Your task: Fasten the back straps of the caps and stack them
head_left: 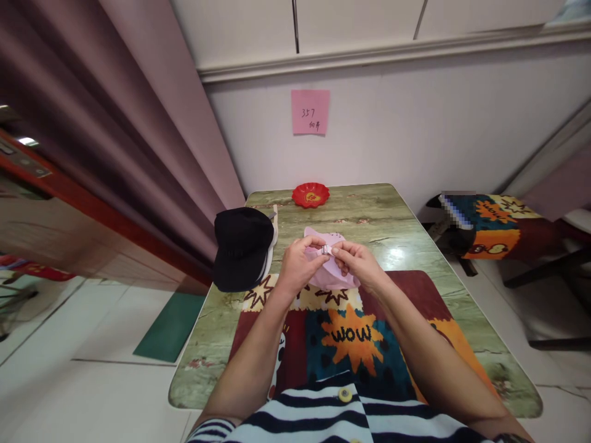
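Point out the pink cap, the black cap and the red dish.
Pink cap (333,274): head view, on its lower fabric.
Black cap (241,243): head view, on its crown.
Red dish (312,197): head view, on its gold design.

Mod. bright; glare on tabletop (369,212) R of ctr; edges stretched, L blurry.

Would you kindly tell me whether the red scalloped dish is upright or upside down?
Upright: the red scalloped dish sits on the marbled table, its hollow and yellow design facing up.

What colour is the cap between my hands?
The cap is pale pink; it shows best in the head view.
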The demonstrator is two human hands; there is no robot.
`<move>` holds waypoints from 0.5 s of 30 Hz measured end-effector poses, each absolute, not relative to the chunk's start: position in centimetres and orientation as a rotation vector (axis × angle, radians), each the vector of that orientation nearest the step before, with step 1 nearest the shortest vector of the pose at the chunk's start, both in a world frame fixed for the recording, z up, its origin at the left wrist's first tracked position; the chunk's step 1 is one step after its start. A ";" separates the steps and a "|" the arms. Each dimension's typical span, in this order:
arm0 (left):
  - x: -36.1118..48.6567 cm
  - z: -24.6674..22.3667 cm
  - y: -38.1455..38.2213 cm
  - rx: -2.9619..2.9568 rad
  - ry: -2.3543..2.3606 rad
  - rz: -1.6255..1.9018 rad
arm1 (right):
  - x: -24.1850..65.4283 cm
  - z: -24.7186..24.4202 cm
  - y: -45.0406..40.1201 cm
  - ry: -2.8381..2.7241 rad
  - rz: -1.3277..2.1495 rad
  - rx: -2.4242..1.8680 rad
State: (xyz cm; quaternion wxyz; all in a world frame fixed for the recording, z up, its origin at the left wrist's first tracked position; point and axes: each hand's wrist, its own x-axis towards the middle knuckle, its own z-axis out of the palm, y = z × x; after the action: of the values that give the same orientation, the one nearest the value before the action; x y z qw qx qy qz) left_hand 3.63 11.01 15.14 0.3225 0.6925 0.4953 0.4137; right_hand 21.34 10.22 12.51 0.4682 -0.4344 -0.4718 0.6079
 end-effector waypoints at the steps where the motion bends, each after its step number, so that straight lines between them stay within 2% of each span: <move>1: 3.5 15.2 10.9 1.832 1.298 1.079 | 21.3 12.5 10.2 -1.149 1.486 -1.065; 15: 3.5 14.4 10.2 1.940 1.298 1.175 | 21.3 12.7 9.6 -1.173 1.443 -1.043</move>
State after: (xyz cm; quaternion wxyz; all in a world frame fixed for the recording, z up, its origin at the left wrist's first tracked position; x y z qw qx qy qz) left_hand 3.53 10.19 14.37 0.2610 0.7167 0.4793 0.4342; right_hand 21.25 9.65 12.67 0.4836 -0.4284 -0.4816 0.5922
